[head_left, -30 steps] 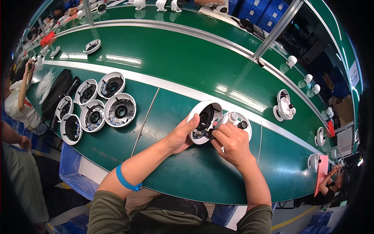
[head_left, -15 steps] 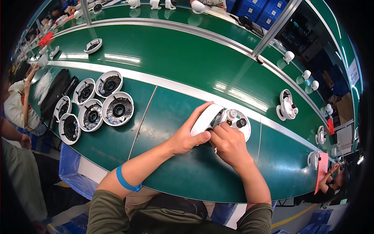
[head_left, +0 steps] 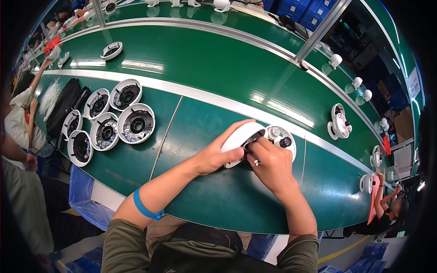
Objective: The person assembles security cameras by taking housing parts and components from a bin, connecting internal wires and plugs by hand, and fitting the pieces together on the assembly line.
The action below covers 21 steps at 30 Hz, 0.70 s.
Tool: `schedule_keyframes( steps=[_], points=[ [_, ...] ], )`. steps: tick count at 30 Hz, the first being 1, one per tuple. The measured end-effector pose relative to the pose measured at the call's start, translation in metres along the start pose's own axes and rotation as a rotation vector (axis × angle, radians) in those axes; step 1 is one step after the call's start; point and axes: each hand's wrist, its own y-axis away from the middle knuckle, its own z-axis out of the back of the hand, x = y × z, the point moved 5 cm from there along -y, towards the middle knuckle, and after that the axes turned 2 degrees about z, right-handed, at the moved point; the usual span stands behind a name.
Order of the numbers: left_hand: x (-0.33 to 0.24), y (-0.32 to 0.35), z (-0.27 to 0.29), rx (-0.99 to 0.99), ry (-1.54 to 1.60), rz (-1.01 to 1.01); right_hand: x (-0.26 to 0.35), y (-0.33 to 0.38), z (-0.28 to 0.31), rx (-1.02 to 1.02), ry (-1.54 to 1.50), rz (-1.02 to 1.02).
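Head: two hands (head_left: 214, 157) (head_left: 273, 166), apparently one shell (head_left: 239, 139).

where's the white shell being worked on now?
The white shell is just right of centre in the head view, in the left hand, with the right hand at its open side and a round white unit to its right.

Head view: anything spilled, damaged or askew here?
Nothing stands out: the left hand holds a white housing tilted, and six open housings lie clustered on the green bench without visible spill or breakage.
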Motion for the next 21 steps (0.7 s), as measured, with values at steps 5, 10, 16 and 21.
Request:
schedule_keyframes(
  steps=[5,10,16,21],
  points=[
    [0.024,0.001,0.023,-0.142,0.381,0.136,-0.007,-0.006,0.018,0.227,-0.616,-0.184],
    [0.020,-0.001,0.020,-0.175,0.448,0.158,-0.025,-0.004,0.005,0.201,-0.758,-0.116],
    [0.022,-0.003,0.024,-0.153,0.444,0.150,-0.024,-0.006,-0.001,0.161,-0.665,-0.019],
    [0.024,0.001,0.024,-0.144,0.435,0.160,-0.015,-0.007,-0.001,0.248,-0.635,-0.040]
  ],
)
